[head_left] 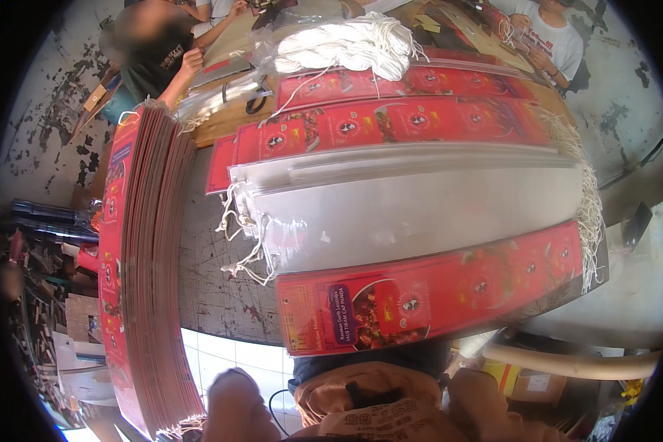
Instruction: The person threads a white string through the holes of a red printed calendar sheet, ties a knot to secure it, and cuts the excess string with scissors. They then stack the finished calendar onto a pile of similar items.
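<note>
Neither of my hands shows; at the lower edge there are only my brown shirt [376, 409] and blurred rounded parts of my body on both sides of it. Closest to me on the table lies a long red printed strip [449, 295] in a glossy clear cover, reaching the table's front edge. Behind it rests a stack of blank whitish plastic-covered strips [420, 210], with knotted white cords [247, 269] at the left end. More red printed strips [339, 129] overlap farther back. A fringe of loose cord ends [589, 221] hangs along the right ends.
A tall stack of red strips [136, 272] stands on edge along the table's left side. White cord hanks [346, 46] lie at the back. Co-workers sit beyond: a person in black [155, 59] and one in white [549, 37]. Boxes [534, 383] stand lower right, beside a curved tan tube [574, 363].
</note>
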The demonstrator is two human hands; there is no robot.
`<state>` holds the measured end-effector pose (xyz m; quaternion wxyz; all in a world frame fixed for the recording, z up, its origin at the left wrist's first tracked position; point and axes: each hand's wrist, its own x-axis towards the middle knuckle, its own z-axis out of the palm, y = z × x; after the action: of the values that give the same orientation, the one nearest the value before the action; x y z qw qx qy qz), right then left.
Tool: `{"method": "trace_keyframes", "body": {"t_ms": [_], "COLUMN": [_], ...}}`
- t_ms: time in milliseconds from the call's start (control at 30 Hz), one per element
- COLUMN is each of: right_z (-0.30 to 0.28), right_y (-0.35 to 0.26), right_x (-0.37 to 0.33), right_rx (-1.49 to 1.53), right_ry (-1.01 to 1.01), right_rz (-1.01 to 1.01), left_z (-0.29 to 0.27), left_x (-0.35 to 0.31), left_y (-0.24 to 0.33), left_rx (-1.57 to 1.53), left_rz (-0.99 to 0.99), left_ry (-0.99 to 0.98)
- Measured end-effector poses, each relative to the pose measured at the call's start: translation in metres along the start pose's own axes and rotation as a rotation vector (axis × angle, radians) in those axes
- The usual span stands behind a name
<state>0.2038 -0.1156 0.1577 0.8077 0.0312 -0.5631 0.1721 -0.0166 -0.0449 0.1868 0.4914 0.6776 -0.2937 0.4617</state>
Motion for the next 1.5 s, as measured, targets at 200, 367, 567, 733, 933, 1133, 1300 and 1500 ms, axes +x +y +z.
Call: {"method": "trace_keyframes", "body": {"t_ms": [200, 367, 567, 733, 933, 1133, 1300, 1500], "right_z": [-0.022, -0.034, -0.046, -0.06, -0.096, -0.148, -0.24, -0.285], "right_y": [-0.003, 0.01, 0.018, 0.036, 0.014, -0.048, -0.124, -0.157], "right_x": [-0.008, -0.014, -0.024, -0.042, -0.068, -0.057, -0.087, -0.112], "right_rx": [0.037, 0.019, 0.081, 0.276, 0.107, -1.702, -2.598, -2.683], "right_ry": [-0.372, -0.354, -0.354, -0.423, -0.333, 0.184, 0.428, 0.501], "right_rz": [0.025, 0.1, 0.175, 0.306, 0.768, 0.835, 0.691, 0.674], "left_z": [-0.029, -0.027, -0.031, -0.044, -0.046, -0.032, -0.02, -0.016], "left_x": [-0.023, -0.039, -0.055, -0.079, -0.118, -0.148, -0.135, -0.134], "left_y": [-0.044, -0.056, -0.073, -0.103, -0.089, -0.065, -0.068, -0.07], "left_rx": [-0.075, -0.118, -0.17, -0.232, 0.704, 1.467, 1.369, 1.299], "left_rz": [-0.144, -0.137, -0.148, -0.209, -0.752, -1.204, -1.417, -1.48], "left_ry": [0.183, 0.073, 0.027, -0.025, 0.506, 0.418, 0.457, 0.611]}}
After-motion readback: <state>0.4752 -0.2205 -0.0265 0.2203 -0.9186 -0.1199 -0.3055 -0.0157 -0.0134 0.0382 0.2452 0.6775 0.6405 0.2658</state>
